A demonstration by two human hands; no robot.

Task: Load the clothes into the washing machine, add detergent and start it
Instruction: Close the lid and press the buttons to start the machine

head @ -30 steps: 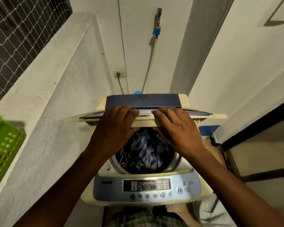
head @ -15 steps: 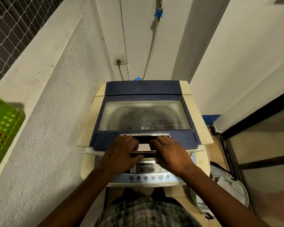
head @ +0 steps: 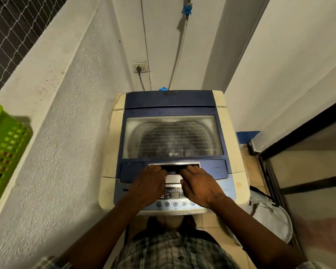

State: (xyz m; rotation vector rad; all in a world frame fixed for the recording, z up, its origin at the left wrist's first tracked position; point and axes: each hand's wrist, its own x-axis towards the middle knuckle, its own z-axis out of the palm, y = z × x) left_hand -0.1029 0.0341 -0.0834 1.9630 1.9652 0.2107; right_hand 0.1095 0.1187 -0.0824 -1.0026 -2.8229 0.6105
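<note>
- The washing machine (head: 173,150) stands in a corner, close between the white walls, right in front of the person.
- Its blue lid (head: 172,133) lies flat and shut, so the water will stay inside. The clothes are hard to see through the cloudy window.
- The left hand (head: 147,188) and the right hand (head: 199,188) lie side by side at the front of the lid, a small gap between them. Their fingers curl over the silver handle (head: 174,166), resting there, not squeezing anything.
- The control panel (head: 173,195) with its round buttons (head: 167,203) sits just under the palms. I think a button press comes next.
- A plug sits in the wall socket (head: 140,67) behind, so the machine can get power.
- A green basket (head: 2,152) rests on the ledge to the left, well away.
</note>
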